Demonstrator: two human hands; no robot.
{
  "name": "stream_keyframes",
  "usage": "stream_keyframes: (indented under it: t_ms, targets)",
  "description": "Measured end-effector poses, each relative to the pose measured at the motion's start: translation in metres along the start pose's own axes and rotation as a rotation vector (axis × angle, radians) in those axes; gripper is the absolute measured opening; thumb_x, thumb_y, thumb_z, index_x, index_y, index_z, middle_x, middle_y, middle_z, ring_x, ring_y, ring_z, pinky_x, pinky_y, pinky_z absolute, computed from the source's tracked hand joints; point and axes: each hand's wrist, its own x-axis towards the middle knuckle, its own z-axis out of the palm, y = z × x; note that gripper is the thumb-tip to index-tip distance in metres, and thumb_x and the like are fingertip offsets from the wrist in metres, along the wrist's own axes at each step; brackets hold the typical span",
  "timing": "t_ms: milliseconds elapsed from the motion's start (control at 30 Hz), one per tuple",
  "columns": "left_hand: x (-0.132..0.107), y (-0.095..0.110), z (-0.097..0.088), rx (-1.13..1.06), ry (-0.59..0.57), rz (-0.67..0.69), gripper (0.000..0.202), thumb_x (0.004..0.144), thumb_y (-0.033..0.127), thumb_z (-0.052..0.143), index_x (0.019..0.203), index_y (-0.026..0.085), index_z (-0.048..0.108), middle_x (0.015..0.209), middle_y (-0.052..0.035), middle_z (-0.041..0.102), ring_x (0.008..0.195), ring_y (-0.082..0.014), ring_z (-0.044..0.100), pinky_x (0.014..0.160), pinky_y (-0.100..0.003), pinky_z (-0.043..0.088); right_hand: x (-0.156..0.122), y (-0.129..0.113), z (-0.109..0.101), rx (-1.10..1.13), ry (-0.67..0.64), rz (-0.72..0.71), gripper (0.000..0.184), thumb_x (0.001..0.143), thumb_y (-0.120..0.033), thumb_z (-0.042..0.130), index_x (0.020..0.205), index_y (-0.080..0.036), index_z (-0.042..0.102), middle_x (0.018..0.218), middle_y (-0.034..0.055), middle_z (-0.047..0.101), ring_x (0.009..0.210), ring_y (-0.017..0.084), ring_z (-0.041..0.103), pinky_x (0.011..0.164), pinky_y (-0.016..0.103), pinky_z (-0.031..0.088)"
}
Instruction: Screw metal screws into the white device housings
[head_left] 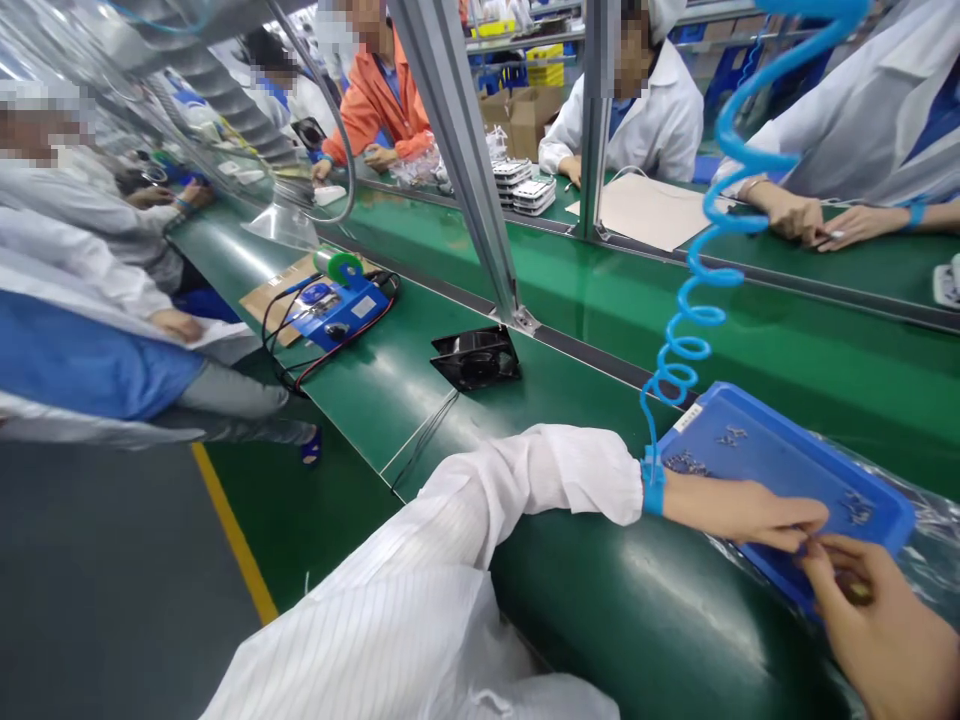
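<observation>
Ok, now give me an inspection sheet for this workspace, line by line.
Surface: green belt, dark and shiny.
Job's things: blue tray holding scattered small metal parts.
Clutter: black fan; blue device with a green spool.
Grips: left hand and right hand meet fingertips at the tray's near edge; what they pinch is too small to tell.
Cables: coiled blue cord from the wrist strap; red and black wires by the device.
Surroundings: co-workers in white coats along the line.

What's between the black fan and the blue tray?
In the head view, a blue coiled cord hangs between them, over otherwise bare green belt.
</observation>
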Motion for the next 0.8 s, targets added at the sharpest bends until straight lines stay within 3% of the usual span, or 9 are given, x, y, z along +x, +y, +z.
stream_keyframes:
  t_ms: [133,267,400,567,667,800]
  targets:
    - [0.003,-0.001,-0.001,0.020,0.006,-0.050,0.012,0.095,0.025,0.045,0.087,0.023,0.036,0.060,0.0070,0.044,0.050,-0.0111,0.048,0.055,-0.027,0.042,-0.006,-0.016,-0.008,-0.099,0.048,-0.050,0.034,0.080,-0.063,0.048,0.088,-0.032,0.057,0.062,0.0043,0.066,0.054,0.030,0.065,0.043,0.036,0.043]
    - [0.011,-0.010,-0.006,-0.177,-0.066,-0.110,0.013,0.099,0.028,0.042,0.088,0.022,0.039,0.048,0.0088,0.048,0.047,-0.0126,0.051,0.051,-0.025,0.040,-0.013,-0.019,-0.011,-0.302,0.244,-0.323,0.034,0.090,-0.052,0.048,0.099,-0.023,0.063,0.059,0.0005,0.064,0.047,0.021,0.060,0.038,0.027,0.031]
    - [0.016,-0.020,-0.012,-0.465,-0.158,-0.192,0.016,0.094,0.029,0.051,0.083,0.020,0.045,0.046,0.0092,0.042,0.044,-0.0108,0.050,0.043,-0.020,0.031,-0.014,-0.018,-0.017,-0.441,0.365,-0.627,0.018,0.093,-0.033,0.054,0.098,-0.020,0.066,0.087,-0.0034,0.076,0.053,0.012,0.062,0.042,0.026,0.029]
    - [0.019,-0.027,-0.017,-0.712,-0.262,-0.268,0.022,0.087,0.028,0.064,0.074,0.017,0.050,0.048,0.0076,0.039,0.042,-0.0080,0.042,0.045,-0.020,0.035,-0.014,-0.019,-0.027,-0.333,0.334,-0.782,0.015,0.095,-0.027,0.054,0.098,-0.019,0.067,0.109,-0.0031,0.074,0.065,0.010,0.068,0.052,0.025,0.040]
    - [0.017,-0.024,-0.016,-0.741,-0.207,-0.290,0.022,0.086,0.029,0.067,0.075,0.017,0.051,0.049,0.0076,0.038,0.043,-0.0072,0.041,0.046,-0.019,0.035,-0.014,-0.021,-0.026,-0.253,0.325,-0.754,0.016,0.093,-0.025,0.056,0.104,-0.024,0.067,0.114,-0.0032,0.073,0.071,0.012,0.070,0.057,0.026,0.044]
    - [0.012,-0.016,-0.016,-0.594,-0.077,-0.243,0.017,0.092,0.031,0.059,0.085,0.020,0.049,0.049,0.0094,0.037,0.043,-0.0081,0.043,0.045,-0.019,0.029,-0.013,-0.023,-0.017,-0.225,0.335,-0.470,0.027,0.094,-0.029,0.053,0.117,-0.024,0.065,0.107,0.0009,0.075,0.073,0.015,0.071,0.053,0.026,0.042]
